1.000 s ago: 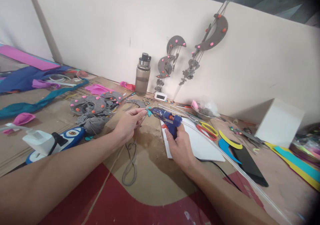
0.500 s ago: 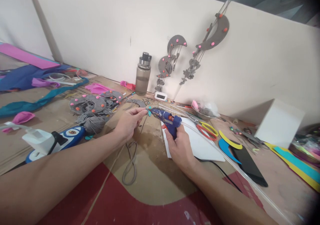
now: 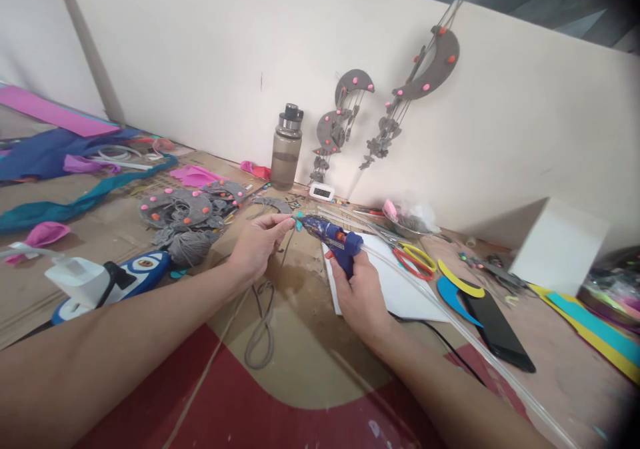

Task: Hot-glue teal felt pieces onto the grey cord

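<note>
In the head view, our left hand pinches a small teal piece above the bench, while our right hand has its grip wrapped round a blue glue gun. The teal piece sits just left of the nozzle, along the gun's long axis; we cannot tell whether they touch. It looks bright and lobed; the glue gun looks smudged toward its front.

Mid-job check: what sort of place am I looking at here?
Most likely a craft workspace: the right hand holds a blue glue gun, scissors lie nearby, and dotted grey crescent decorations hang at the back.
</note>
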The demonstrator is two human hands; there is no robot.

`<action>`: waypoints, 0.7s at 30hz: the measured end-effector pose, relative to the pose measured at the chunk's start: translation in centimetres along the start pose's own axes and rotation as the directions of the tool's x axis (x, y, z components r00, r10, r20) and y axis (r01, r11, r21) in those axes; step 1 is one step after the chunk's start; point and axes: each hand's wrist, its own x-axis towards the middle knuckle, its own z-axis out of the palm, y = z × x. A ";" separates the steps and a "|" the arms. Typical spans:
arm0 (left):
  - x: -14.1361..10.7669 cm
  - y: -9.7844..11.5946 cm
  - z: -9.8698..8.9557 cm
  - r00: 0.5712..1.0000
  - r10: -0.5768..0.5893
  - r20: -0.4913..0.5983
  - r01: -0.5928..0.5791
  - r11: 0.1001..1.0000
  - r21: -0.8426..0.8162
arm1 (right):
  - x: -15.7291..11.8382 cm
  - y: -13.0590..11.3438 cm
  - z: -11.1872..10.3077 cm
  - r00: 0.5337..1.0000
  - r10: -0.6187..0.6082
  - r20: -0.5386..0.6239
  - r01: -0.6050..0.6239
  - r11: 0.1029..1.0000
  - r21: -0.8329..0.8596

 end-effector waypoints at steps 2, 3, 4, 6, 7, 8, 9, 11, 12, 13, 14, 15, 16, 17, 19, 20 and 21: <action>0.0 0.0 0.0 1.000 -0.002 0.000 0.002 1.000 0.000 | 0.0 0.0 0.0 1.000 -0.005 0.000 0.005 1.000 -0.004; 0.0 0.0 0.0 1.000 -0.002 0.002 0.002 1.000 0.000 | 0.0 0.0 0.0 1.000 -0.007 -0.001 0.007 1.000 -0.006; 0.0 0.0 0.0 1.000 -0.001 0.002 0.001 1.000 0.000 | -0.1 0.0 0.0 1.000 -0.010 -0.001 0.010 1.000 -0.007; 0.0 -0.1 0.0 1.000 0.002 0.004 -0.002 1.000 0.001 | -0.1 0.1 0.0 1.000 -0.016 -0.004 0.016 1.000 -0.008; 0.0 -0.1 0.0 1.000 0.002 0.004 -0.002 1.000 0.002 | -0.2 0.1 0.0 1.000 -0.020 -0.004 0.020 1.000 -0.008; 0.0 -0.2 0.0 1.000 0.001 0.006 -0.001 1.000 0.004 | -0.2 0.1 0.0 1.000 -0.021 -0.003 0.021 1.000 -0.009; 0.0 -0.2 0.0 1.000 -0.001 0.008 0.001 1.000 0.006 | -0.2 0.1 0.0 1.000 -0.022 -0.001 0.022 1.000 -0.012; 0.1 -0.3 0.0 1.000 -0.002 0.010 0.002 1.000 0.009 | -0.2 0.1 0.0 1.000 -0.019 0.003 0.019 0.999 -0.026; 0.1 -0.3 0.0 1.000 0.000 0.011 0.000 1.000 0.011 | -0.2 0.1 0.0 1.000 -0.018 0.007 0.018 0.999 -0.033; 0.1 -0.4 -0.1 1.000 0.002 0.013 -0.003 1.000 0.014 | -0.2 0.1 0.0 1.000 -0.017 0.009 0.018 0.999 -0.039; 0.1 -0.4 -0.1 1.000 0.005 0.015 -0.005 1.000 0.016 | -0.2 0.1 0.0 1.000 -0.018 0.009 0.018 0.999 -0.042; 0.0 -0.4 0.0 1.000 0.005 0.016 -0.006 1.000 0.018 | -0.2 0.1 0.0 1.000 -0.019 0.010 0.019 0.999 -0.041; 0.0 -0.3 0.0 1.000 0.006 0.016 -0.006 1.000 0.019 | -0.2 0.1 0.0 1.000 -0.020 0.008 0.021 0.999 -0.039; 0.0 -0.3 0.0 1.000 0.006 0.015 -0.007 1.000 0.019 | -0.2 0.1 0.0 1.000 -0.022 0.006 0.023 0.999 -0.039; 0.0 -0.2 0.0 1.000 0.011 0.013 -0.011 1.000 0.014 | -0.2 0.1 0.0 1.000 -0.026 0.001 0.026 0.999 -0.044; -0.1 -0.2 0.0 1.000 0.012 0.011 -0.012 1.000 0.011 | -0.2 0.2 0.0 1.000 -0.028 0.001 0.028 0.998 -0.048; 0.0 -0.1 0.0 1.000 0.013 0.009 -0.013 1.000 0.008 | -0.2 0.2 0.0 1.000 -0.030 0.001 0.031 0.998 -0.052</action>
